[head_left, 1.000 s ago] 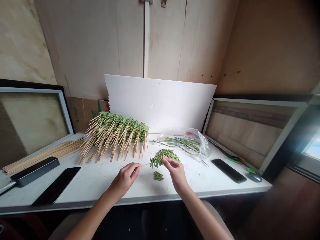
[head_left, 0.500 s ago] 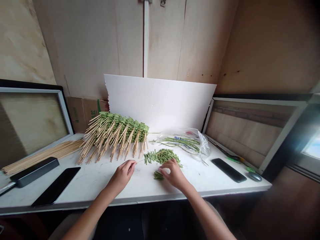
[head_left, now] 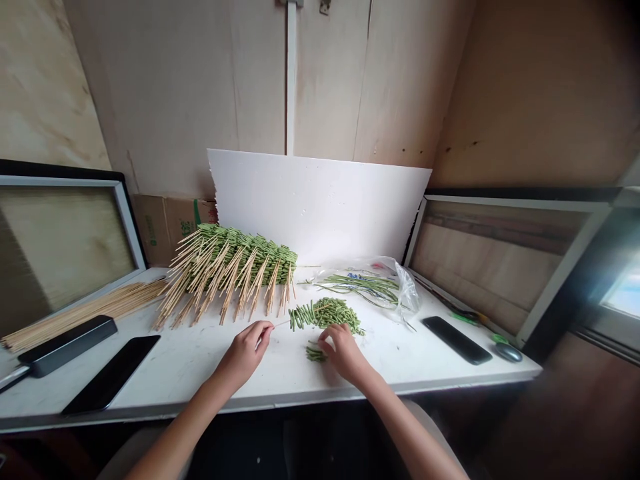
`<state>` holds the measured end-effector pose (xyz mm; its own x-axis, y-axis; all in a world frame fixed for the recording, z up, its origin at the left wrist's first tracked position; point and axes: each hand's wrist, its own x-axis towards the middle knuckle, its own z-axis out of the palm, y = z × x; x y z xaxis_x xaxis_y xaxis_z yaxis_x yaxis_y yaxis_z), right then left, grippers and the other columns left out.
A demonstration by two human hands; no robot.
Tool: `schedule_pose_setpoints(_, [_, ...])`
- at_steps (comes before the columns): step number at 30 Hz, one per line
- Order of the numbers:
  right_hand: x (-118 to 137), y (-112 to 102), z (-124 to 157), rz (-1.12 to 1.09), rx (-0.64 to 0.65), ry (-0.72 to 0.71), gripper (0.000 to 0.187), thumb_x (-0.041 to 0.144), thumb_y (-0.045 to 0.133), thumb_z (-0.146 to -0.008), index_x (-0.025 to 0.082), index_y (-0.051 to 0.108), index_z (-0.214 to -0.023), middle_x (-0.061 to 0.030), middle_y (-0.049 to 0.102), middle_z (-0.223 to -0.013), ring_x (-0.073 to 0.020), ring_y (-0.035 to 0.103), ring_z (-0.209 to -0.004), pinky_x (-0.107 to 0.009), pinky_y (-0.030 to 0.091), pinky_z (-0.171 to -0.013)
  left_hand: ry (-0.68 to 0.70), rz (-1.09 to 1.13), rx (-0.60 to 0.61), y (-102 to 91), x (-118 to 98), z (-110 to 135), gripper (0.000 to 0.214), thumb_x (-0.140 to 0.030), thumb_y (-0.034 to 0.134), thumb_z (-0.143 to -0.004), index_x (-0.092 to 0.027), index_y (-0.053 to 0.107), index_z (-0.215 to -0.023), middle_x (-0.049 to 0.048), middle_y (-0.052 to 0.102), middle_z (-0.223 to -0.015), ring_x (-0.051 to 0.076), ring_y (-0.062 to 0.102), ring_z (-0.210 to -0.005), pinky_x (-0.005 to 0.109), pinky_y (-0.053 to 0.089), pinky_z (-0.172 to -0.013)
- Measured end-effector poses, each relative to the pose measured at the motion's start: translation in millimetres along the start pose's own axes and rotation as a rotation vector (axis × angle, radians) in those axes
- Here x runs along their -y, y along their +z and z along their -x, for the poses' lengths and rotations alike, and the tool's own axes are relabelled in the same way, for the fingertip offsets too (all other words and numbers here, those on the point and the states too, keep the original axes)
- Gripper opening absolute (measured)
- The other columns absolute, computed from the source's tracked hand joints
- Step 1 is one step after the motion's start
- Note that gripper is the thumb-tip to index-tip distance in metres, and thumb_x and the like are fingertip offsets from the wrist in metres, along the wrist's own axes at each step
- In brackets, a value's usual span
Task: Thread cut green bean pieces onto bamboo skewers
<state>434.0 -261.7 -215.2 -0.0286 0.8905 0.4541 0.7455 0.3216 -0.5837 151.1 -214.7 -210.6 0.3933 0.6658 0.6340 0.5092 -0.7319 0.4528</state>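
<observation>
My left hand (head_left: 254, 343) is closed in a pinch on the bare end of a bamboo skewer (head_left: 281, 323). Short green bean pieces (head_left: 301, 317) are threaded in a row along it, pointing right. My right hand (head_left: 341, 348) has its thumb and fingers drawn together over a small cluster of bean pieces (head_left: 315, 352) on the table; whether a piece is between the fingertips I cannot make out. Just beyond lies a heap of cut bean pieces (head_left: 337, 312). At the back left, finished bean skewers (head_left: 235, 263) are stacked with their bare sticks facing me.
Loose skewers (head_left: 95, 310) lie at the left beside a black box (head_left: 70, 345) and a dark phone-like slab (head_left: 115, 373). A clear plastic bag (head_left: 407, 290) with long green beans is at the back right, near another black slab (head_left: 456, 340) and a mouse (head_left: 509, 352).
My right hand has shifted slightly, its fingers drawing closer together near the small cluster. My left hand keeps the skewer in almost the same place.
</observation>
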Motion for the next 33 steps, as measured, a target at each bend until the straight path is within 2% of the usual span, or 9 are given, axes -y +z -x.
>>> schedule_pose_setpoints(4, [-1, -11, -9, -0.276, -0.102, 0.107, 0.023, 0.044, 0.068, -0.089, 0.024, 0.078, -0.097, -0.0101, 0.077, -0.093, -0.0305, 0.068, -0.089, -0.046, 0.053, -0.085, -0.005, 0.012, -0.008, -0.3, -1, 0, 0.024, -0.034, 0.043, -0.108, -0.021, 0.063, -0.107, 0.0061, 0.07, -0.089, 0.017, 0.066, -0.07, 0.026, 0.051, -0.065])
schedule_pose_setpoints(8, [-3, -22, -16, -0.555, -0.078, 0.274, 0.043, 0.059, 0.075, -0.082, 0.021, 0.081, -0.103, -0.0099, 0.079, -0.095, -0.0286, 0.07, -0.088, -0.038, 0.054, -0.074, -0.018, 0.025, -0.019, 0.5, -2, 0, 0.023, -0.034, 0.043, -0.108, -0.021, 0.063, -0.107, 0.0063, 0.071, -0.092, 0.018, 0.067, -0.074, 0.026, 0.052, -0.069])
schedule_pose_setpoints(12, [-2, -27, -18, -0.876, -0.076, 0.385, 0.046, 0.062, 0.079, -0.077, 0.019, 0.081, -0.094, -0.007, 0.078, -0.085, -0.0226, 0.068, -0.08, -0.03, 0.051, -0.066, -0.025, 0.04, -0.012, 3.7, -2, 2, 0.022, -0.033, 0.044, -0.107, -0.021, 0.063, -0.108, 0.0065, 0.071, -0.093, 0.018, 0.068, -0.076, 0.027, 0.052, -0.071])
schedule_pose_setpoints(15, [0, -28, -20, -1.041, -0.107, 0.432, 0.046, 0.06, 0.084, -0.075, 0.02, 0.08, -0.098, -0.0075, 0.078, -0.088, -0.0233, 0.071, -0.084, -0.029, 0.051, -0.064, -0.034, 0.045, 0.002, 5.4, -1, 2, 0.021, -0.032, 0.045, -0.107, -0.021, 0.063, -0.109, 0.0058, 0.071, -0.092, 0.017, 0.067, -0.076, 0.026, 0.052, -0.071])
schedule_pose_setpoints(20, [4, -30, -20, -1.183, -0.142, 0.444, 0.04, 0.056, 0.087, -0.073, 0.022, 0.079, -0.093, -0.0108, 0.081, -0.105, -0.0305, 0.073, -0.109, -0.035, 0.057, -0.08, -0.021, 0.041, 0.016, 4.8, -5, 2, 0.021, -0.031, 0.045, -0.108, -0.021, 0.062, -0.107, 0.0055, 0.07, -0.092, 0.017, 0.067, -0.076, 0.026, 0.052, -0.072])
schedule_pose_setpoints(24, [5, -30, -18, -1.255, -0.114, 0.414, 0.038, 0.053, 0.088, -0.075, 0.021, 0.081, -0.095, -0.0109, 0.08, -0.111, -0.031, 0.071, -0.117, -0.036, 0.057, -0.09, 0.006, 0.044, 0.004, 4.2, -9, 2, 0.021, -0.03, 0.045, -0.107, -0.021, 0.064, -0.107, 0.0061, 0.071, -0.092, 0.017, 0.068, -0.077, 0.026, 0.054, -0.073])
schedule_pose_setpoints(33, [4, -30, -18, -1.282, -0.115, 0.426, 0.035, 0.049, 0.089, -0.076, 0.023, 0.082, -0.097, -0.0097, 0.08, -0.113, -0.0301, 0.069, -0.122, -0.033, 0.057, -0.086, 0.025, 0.055, -0.031, 4.3, -11, 1, 0.021, -0.029, 0.047, -0.105, -0.021, 0.067, -0.107, 0.0066, 0.073, -0.092, 0.018, 0.069, -0.076, 0.026, 0.056, -0.072])
